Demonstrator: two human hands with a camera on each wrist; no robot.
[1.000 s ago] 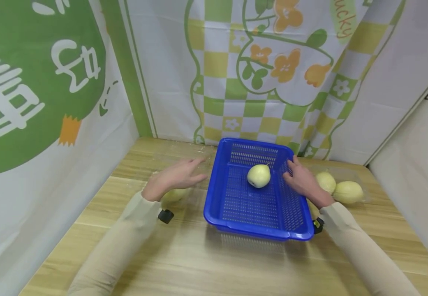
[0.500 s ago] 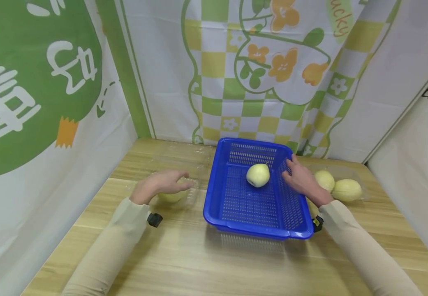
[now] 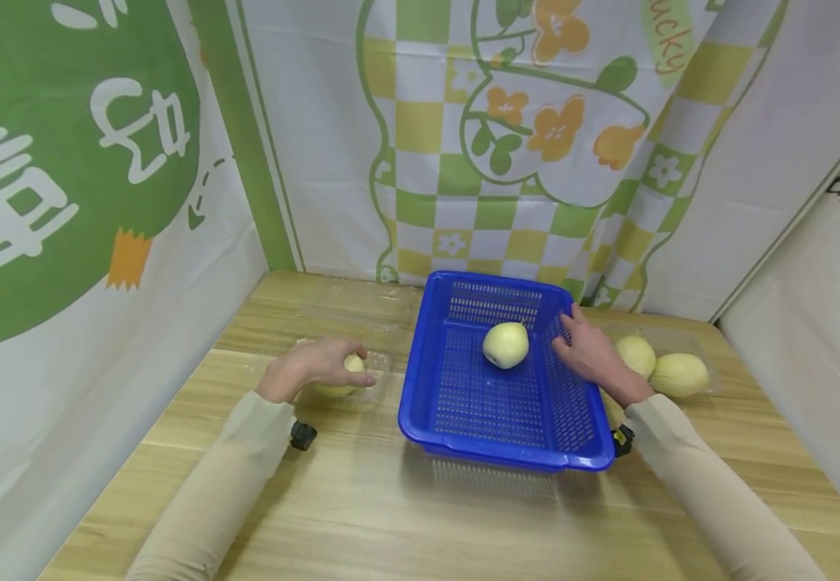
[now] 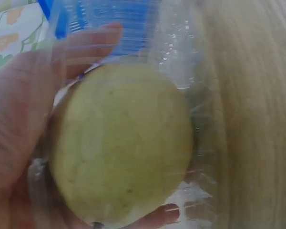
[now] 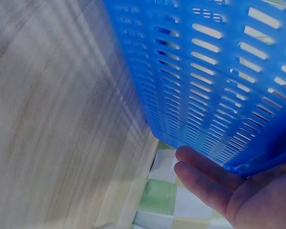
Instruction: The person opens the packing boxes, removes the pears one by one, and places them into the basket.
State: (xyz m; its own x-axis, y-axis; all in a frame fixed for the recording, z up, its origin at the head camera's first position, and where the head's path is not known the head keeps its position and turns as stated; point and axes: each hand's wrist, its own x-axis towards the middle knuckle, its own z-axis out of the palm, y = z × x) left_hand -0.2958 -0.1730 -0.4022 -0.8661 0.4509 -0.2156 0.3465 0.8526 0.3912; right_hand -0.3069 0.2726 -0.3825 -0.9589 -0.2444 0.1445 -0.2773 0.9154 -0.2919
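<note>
My left hand [image 3: 314,365] curls round a pale yellow-green pear [image 3: 354,365] in a clear plastic container, left of the blue basket [image 3: 488,457]. Through the clear wall in the left wrist view, the pear [image 4: 121,143] lies between thumb and fingers of the hand [image 4: 12,114]. At the basket's right rim, my right hand [image 3: 597,355] has its thumb over the inner side. The right wrist view shows that hand [image 5: 257,198] with two fairly straight fingers outside the mesh wall [image 5: 183,71]. Another pear [image 3: 506,345] lies inside the basket.
Two more pears [image 3: 636,356] [image 3: 679,374] lie in clear packaging to the right of the basket, with part of another beside the right wrist. Clear plastic packaging [image 3: 361,305] lies at the back left. Printed cloth [image 3: 420,129] hangs behind the wooden table [image 3: 390,524].
My left hand has moved left and down from beside the basket, and its fingers now curl round the pear there. The right hand remains at the basket's rim.
</note>
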